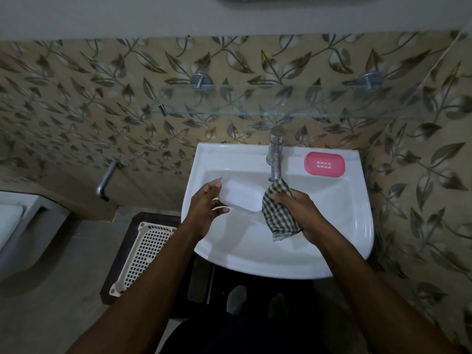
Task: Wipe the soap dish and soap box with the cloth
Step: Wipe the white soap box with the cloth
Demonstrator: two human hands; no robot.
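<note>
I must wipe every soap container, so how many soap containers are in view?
2: the white soap box held in the left hand, and the pink soap dish on the back rim of the sink.

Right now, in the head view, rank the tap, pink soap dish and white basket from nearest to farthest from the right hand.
1. Tap: just behind the right hand, at the top of the cloth it holds.
2. Pink soap dish: back-right on the sink rim.
3. White basket: low down, far left, outside the sink.
</note>
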